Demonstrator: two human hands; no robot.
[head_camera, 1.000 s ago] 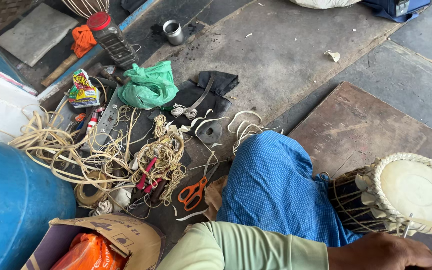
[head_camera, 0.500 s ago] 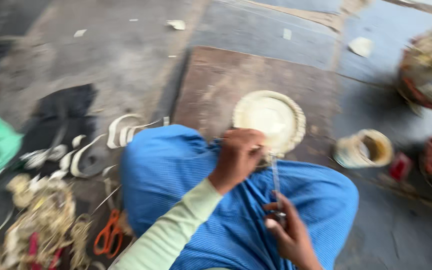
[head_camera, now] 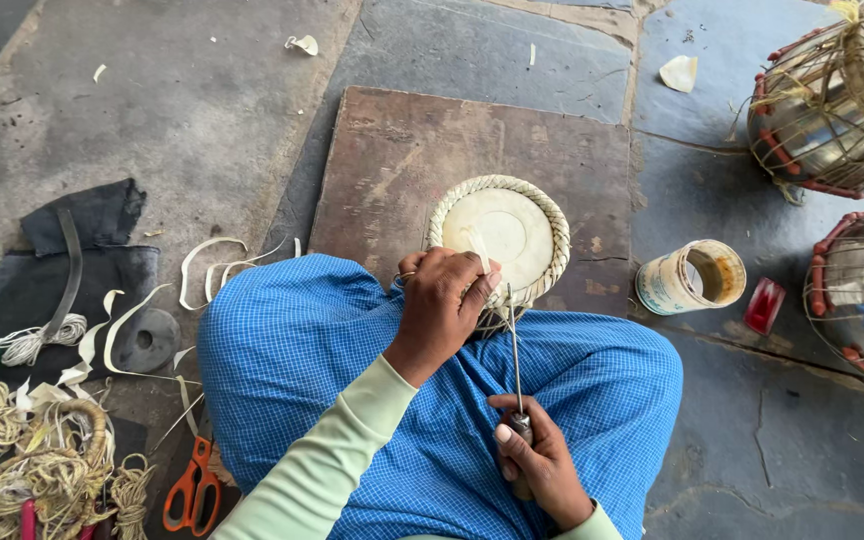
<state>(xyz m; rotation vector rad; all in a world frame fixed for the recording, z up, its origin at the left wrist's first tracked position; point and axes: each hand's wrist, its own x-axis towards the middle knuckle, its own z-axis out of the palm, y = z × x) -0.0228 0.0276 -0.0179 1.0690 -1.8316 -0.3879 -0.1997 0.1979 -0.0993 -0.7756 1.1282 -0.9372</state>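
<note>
The left hand [head_camera: 442, 305] grips the little drum [head_camera: 499, 237] on the lap; the right hand [head_camera: 542, 462] squeezes a thin metal tool [head_camera: 514, 350].

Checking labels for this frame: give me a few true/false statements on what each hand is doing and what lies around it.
1. The left hand grips the rim of a small drum with a pale head. True.
2. The right hand holds orange scissors. False: it holds a thin metal rod tool; the orange-handled scissors lie on the floor.
3. The small drum sits over a brown slab. True.
4. The open tin stands upright. False: it lies on its side, mouth showing.
5. Both hands work over a blue checked cloth. True.
</note>
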